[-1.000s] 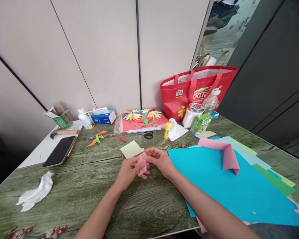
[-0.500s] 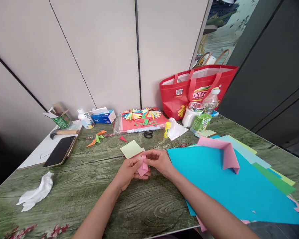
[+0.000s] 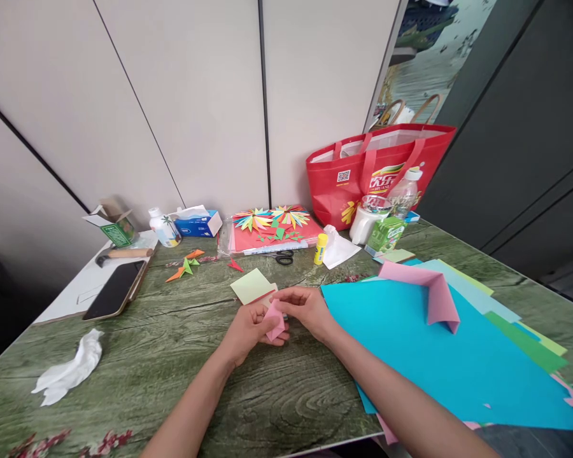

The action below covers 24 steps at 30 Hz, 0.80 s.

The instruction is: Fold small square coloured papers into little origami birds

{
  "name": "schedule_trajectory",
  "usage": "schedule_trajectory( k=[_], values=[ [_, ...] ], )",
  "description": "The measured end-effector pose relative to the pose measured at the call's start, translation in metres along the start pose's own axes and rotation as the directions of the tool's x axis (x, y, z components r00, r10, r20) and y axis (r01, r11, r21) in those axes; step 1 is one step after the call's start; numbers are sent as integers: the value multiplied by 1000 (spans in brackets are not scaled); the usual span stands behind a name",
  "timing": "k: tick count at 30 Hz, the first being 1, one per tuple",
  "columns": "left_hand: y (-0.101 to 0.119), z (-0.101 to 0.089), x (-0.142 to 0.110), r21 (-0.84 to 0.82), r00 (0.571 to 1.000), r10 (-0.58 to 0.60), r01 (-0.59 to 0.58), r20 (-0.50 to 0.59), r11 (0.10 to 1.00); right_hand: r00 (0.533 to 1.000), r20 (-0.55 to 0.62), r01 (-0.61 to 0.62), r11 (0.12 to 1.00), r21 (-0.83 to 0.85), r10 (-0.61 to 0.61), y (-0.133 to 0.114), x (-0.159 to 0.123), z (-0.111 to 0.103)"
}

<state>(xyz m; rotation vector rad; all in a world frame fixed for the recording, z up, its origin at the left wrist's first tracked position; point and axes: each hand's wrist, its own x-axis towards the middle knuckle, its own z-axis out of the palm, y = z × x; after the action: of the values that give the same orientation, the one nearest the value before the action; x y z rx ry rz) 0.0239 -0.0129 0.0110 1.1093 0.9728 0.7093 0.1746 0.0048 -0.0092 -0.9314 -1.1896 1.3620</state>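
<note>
for a clean crease, it seems best to match edges before pressing the small pink folded-paper piece (image 3: 275,323), held above the green wood-grain worktop (image 3: 172,356), in from its near edge. your left hand (image 3: 247,329) clamps its body, thumb on top; your right hand (image 3: 311,312) pinches its far tip, wrist angled inward.

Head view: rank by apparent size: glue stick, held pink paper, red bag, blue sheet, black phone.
1. Blue sheet
2. Red bag
3. Black phone
Too close to rank: held pink paper, partly covered, and glue stick.
</note>
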Motion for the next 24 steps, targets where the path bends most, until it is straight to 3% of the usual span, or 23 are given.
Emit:
schedule_trajectory(
  k=[4, 13, 19, 24],
  values=[
    [0, 1, 0, 13, 1000, -12, 12, 6, 1000, 997, -50, -52, 998, 46, 55, -1, 0, 1],
    [1, 4, 0, 10, 1000, 4, -3, -15, 1000, 995, -8, -96, 992, 87, 97, -6, 0, 3],
    [-1, 9, 2, 142, 998, -11, 19, -56, 990, 997, -76, -40, 993, -107, 32, 4, 0, 4],
    [-9, 17, 5, 155, 996, 31, -17, -87, 988, 986, -112, 67, 905, -420, -124, 8, -4, 10]
  ],
)
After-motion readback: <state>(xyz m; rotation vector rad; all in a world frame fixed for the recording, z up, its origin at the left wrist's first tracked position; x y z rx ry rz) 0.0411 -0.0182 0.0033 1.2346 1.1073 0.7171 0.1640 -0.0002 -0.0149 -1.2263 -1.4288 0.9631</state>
